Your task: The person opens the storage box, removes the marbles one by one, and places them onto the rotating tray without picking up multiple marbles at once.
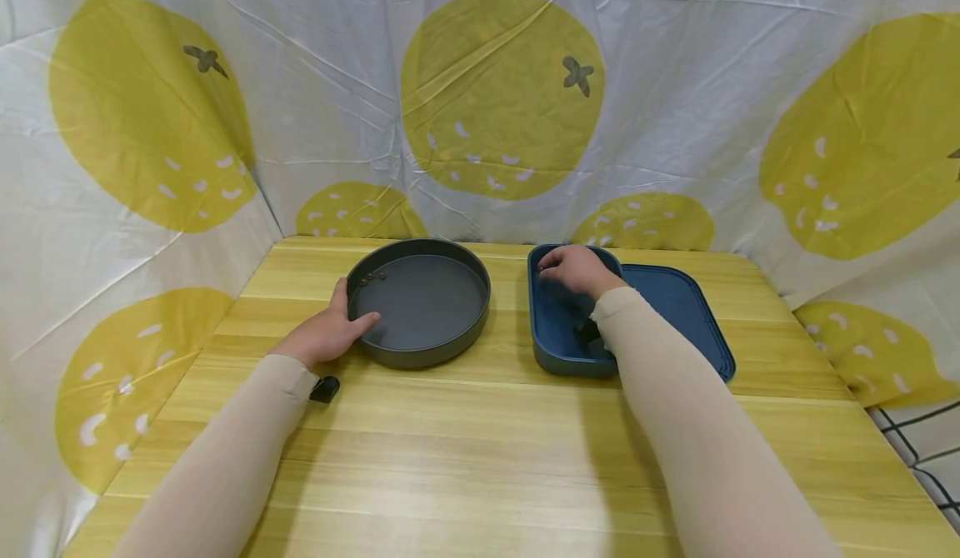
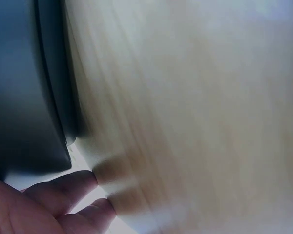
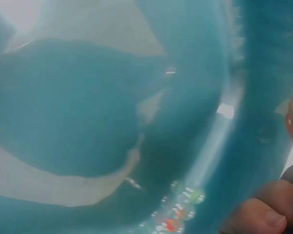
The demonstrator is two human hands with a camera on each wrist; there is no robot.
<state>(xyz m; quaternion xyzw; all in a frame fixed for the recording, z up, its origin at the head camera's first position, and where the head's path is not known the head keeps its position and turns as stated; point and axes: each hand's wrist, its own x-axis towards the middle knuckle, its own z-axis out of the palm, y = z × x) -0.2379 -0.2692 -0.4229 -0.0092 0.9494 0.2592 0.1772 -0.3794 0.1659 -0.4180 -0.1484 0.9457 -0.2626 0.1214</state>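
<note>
Several brown beads (image 1: 365, 281) in round pan (image 1: 423, 308) at ten o'clock. Left hand (image 1: 322, 337) touches pan at nine, fingers fairly straight, thumb overlapping it. Blue box (image 1: 573, 364) at pan's three, bright beads (image 3: 178, 214) inside; right hand (image 1: 581, 270) over box's twelve, fingers bent, cannot tell if holding anything.

The round pan (image 1: 427, 308) is showing a smooth, matt, metal-like surface. The blue container (image 1: 555, 363) is looking like glossy plastic; small beads (image 3: 172, 224) are glinting, smooth and translucent. The wood-grained tabletop (image 1: 465, 458) is reflecting a soft sheen, and the cloth backdrop (image 1: 322, 83) is displaying wrinkles.
</note>
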